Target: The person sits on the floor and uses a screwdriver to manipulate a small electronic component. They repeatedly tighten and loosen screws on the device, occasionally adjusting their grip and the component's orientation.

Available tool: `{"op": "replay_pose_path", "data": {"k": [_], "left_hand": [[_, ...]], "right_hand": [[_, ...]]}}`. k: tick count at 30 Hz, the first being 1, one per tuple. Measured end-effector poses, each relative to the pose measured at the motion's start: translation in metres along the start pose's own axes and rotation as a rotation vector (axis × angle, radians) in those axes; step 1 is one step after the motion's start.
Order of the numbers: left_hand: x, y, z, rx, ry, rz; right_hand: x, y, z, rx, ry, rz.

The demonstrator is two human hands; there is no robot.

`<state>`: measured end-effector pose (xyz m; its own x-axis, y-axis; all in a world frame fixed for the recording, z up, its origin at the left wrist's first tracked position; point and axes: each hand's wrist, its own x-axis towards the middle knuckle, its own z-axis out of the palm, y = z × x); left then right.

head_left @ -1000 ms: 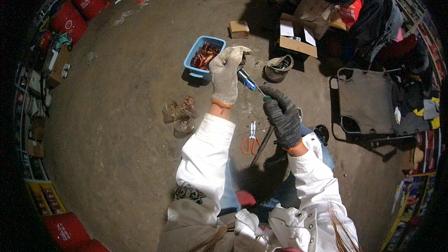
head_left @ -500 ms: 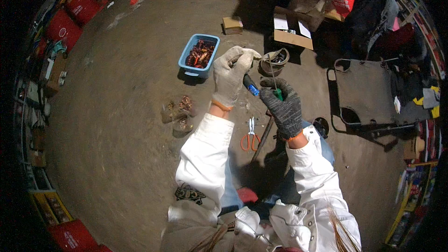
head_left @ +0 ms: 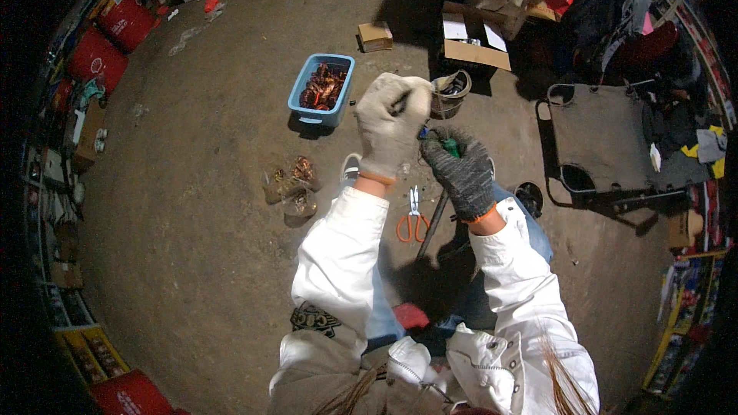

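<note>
A person in a white jacket bent over a brown floor point(head_left: 192, 246), both gloved hands raised close together. The right hand point(head_left: 461, 177), in a dark grey knit glove with an orange cuff, had its fingers wrapped closed around a tool with a green handle point(head_left: 451, 147). That handle was bright, smooth-looking and mostly hidden, only a short stretch showing above the knuckles. A sliver of a blue piece point(head_left: 423, 132) appeared between the hands, too covered for me to make out its shape. The left hand point(head_left: 387, 124), in an off-white glove, curled its fingers inward just above; I could not tell whether they gripped the blue piece. Below lay orange-handled scissors point(head_left: 413, 219); beyond, to the left, a light-blue basin point(head_left: 320, 117) held coppery, tangled-looking bits point(head_left: 323, 88).
</note>
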<state>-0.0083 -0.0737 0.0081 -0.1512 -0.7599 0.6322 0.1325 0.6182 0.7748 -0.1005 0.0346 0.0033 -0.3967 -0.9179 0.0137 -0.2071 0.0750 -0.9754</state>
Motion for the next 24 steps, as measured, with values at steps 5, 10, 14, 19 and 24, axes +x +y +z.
{"op": "replay_pose_path", "data": {"k": [5,10,14,19,24], "left_hand": [[0.007,-0.007,-0.019,-0.583,0.103,-0.371],[0.007,-0.010,-0.026,-0.654,0.083,-0.432],[0.007,-0.011,-0.028,-0.674,0.148,-0.385],[0.007,-0.013,-0.030,-0.615,0.178,-0.364],[0.005,-0.010,-0.030,-0.516,0.127,-0.338]], "right_hand": [[-0.006,-0.009,-0.010,0.018,0.049,-0.287],[-0.015,-0.018,-0.016,-0.158,-0.024,-0.388],[-0.027,-0.030,-0.021,-0.322,-0.023,-0.517],[-0.036,-0.038,-0.026,-0.578,-0.001,-0.517],[-0.034,-0.035,-0.026,-0.680,0.047,-0.504]]}}
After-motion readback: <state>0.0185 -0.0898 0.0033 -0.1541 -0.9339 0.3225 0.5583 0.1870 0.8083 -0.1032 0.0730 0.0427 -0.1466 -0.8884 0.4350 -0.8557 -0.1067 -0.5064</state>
